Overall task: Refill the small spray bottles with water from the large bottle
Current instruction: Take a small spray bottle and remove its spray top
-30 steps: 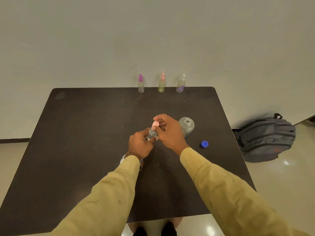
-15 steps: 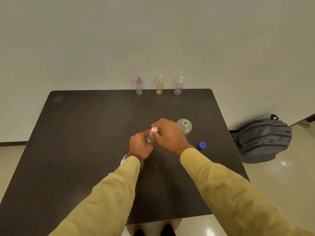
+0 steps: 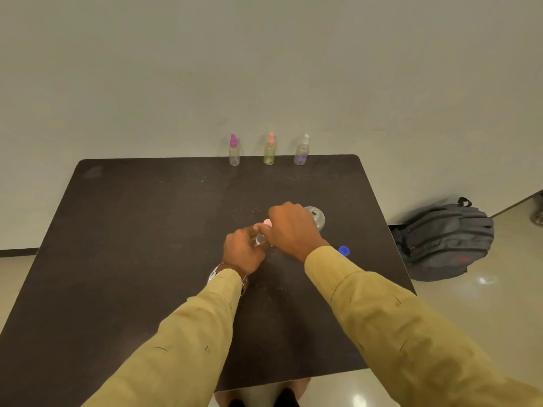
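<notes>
Dark bench (image 3: 147, 230) against a pale wall (image 3: 264, 69), as I see it through the head camera.

Centre: the fingers (image 3: 253, 230) of my left hand (image 3: 242, 251) are curled round a small bottle (image 3: 260, 240) and grip its clear body. I cannot tell whether its base touches the bench. The fingers (image 3: 274, 222) of my right hand (image 3: 291, 230) are closed on its pink cap (image 3: 266, 222) from above, and the hand arches over the top of the bottle. The two hands touch at the bottle. A watch (image 3: 213, 273) shows at my left wrist, and both arms are in tan sleeves (image 3: 382, 318).

Just behind my right hand: a large bottle (image 3: 318, 217) stands upright with its mouth uncovered, its near side hidden by my knuckles. A blue cap (image 3: 343, 250) lies on the bench beside my right cuff, apart from the large bottle.

Far edge of the bench: three spray bottles stand upright in a row, apart from one another. From left they are a purple-capped bottle (image 3: 234, 151), a peach-capped bottle (image 3: 269, 151) with yellowish contents, and a clear-capped bottle (image 3: 302, 152) with a violet tint low down.

Right of the bench: a grey backpack (image 3: 446, 242) lies on the glossy floor (image 3: 484, 304) near the wall.
</notes>
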